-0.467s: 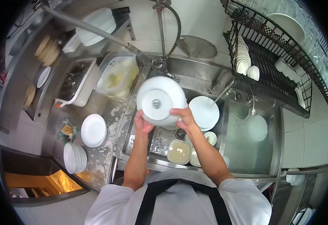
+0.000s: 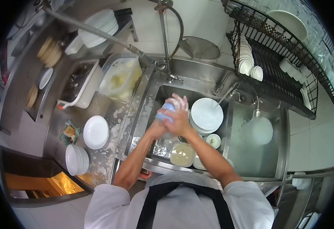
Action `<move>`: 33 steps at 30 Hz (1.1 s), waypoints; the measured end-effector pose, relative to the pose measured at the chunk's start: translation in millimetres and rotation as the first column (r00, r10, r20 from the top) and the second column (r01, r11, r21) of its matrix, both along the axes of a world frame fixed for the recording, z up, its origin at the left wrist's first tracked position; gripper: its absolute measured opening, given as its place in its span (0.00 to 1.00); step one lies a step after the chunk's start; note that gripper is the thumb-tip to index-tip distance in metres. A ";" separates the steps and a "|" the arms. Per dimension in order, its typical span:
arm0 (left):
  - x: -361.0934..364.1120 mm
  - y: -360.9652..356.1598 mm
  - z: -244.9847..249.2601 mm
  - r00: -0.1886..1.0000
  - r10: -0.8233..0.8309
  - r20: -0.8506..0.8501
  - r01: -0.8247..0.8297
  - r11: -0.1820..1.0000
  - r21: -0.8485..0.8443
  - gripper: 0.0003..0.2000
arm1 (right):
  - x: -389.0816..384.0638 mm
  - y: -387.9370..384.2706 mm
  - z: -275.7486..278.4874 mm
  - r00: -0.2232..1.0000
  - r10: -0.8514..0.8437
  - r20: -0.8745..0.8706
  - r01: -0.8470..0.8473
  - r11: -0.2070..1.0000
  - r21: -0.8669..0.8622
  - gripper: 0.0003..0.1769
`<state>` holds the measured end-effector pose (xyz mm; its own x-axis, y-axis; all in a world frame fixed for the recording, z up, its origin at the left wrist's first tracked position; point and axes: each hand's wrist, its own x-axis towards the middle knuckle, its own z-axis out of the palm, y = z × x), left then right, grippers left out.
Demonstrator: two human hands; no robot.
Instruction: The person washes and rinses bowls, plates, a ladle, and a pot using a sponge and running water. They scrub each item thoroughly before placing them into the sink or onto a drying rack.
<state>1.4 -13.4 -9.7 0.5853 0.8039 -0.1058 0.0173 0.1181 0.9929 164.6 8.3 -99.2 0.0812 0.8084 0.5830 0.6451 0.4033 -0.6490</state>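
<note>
Above the left sink basin [image 2: 159, 147], my two hands are together and slightly blurred. My left hand [image 2: 157, 128] is low and to the left, its fingers partly hidden. Over the top, my right hand [image 2: 179, 117] closes around a light blue, soapy thing [image 2: 166, 110], perhaps a sponge, pressed between both hands. White foam covers some fingers. To the right of my hands, a stack of white plates [image 2: 207, 113] stands in the basin. Below it are a small white bowl [image 2: 213, 141] and a square dish with cloudy yellowish liquid [image 2: 182, 154].
The right basin [image 2: 277, 160] holds cloudy water under a running tap [image 2: 257, 113]. On the left counter are a white plate [image 2: 96, 132], stacked bowls [image 2: 76, 160], a sponge with a green scourer [image 2: 70, 132] and a plastic tub [image 2: 119, 78]. A black dish rack [image 2: 274, 63] hangs at upper right.
The large white bowl that both hands held bottom up is out of them; where it went cannot be made out. My hands have come together around the light blue thing.
</note>
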 end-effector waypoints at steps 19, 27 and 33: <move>-68.0 -28.9 43.3 0.926 0.292 0.239 -0.199 0.916 -0.349 0.26 | -39.9 71.7 -20.2 0.921 0.362 -0.143 -0.383 0.908 -0.172 0.24; -124.4 -36.4 9.3 0.761 0.545 0.351 -0.488 0.838 -0.244 0.21 | -128.9 71.8 -80.9 0.886 0.355 -0.299 -0.379 0.925 -0.026 0.24; -177.7 -31.0 12.5 0.750 0.660 -0.047 -0.528 0.640 0.558 0.13 | -253.9 53.5 -37.9 -0.009 -0.333 -0.943 -0.875 0.458 -0.154 0.23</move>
<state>-176.3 -44.5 2.9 -0.0274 0.9423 0.3338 0.3460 -0.3043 0.8875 -89.2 61.8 -137.1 -0.4265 0.8240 -0.3729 -0.6724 -0.5647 -0.4786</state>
